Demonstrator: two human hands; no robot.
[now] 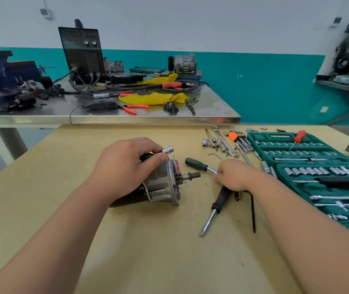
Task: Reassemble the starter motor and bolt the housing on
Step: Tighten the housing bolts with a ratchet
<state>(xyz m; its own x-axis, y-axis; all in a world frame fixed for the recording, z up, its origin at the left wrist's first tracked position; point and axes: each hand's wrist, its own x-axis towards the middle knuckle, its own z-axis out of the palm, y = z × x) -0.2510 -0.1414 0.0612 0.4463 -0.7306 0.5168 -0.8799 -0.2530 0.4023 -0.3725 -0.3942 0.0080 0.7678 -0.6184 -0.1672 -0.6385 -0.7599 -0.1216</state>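
A starter motor [161, 184] lies on its side near the middle of a pale wooden table [148, 251]. Its silver flanged end and short geared shaft point right, and its dark body points left under the person's forearm. The left hand [126, 164] rests over the top of the motor with its fingers curled, thumb and forefinger pinching a small silver socket [167, 150] just above the motor's upper edge. The right hand [233, 175], just right of the motor's shaft, is closed around the bent metal shank of a green-handled tool [196, 163]. The tool's dark handle reaches back toward the motor and ends near the shaft tip without touching it. Partly under that hand, right of the motor and slanting down toward the viewer, lies a black-handled screwdriver [218, 205]. A long black hex key [253, 211] lies just beyond it. Farther right of the motor, an open green socket case [260, 137] holds rows of silver sockets and bars, and a red-handled screwdriver [299, 136] rests on its far half. Between the motor and the case, toward the far edge of the table, are scattered loose sockets [205, 143] and a fan of hex keys in an orange holder [234, 136]. Behind the motor stands a steel bench [126, 119]. On it are a dark welding machine [82, 54], a crumpled yellow cloth [154, 98] and orange-handled pliers [136, 107].
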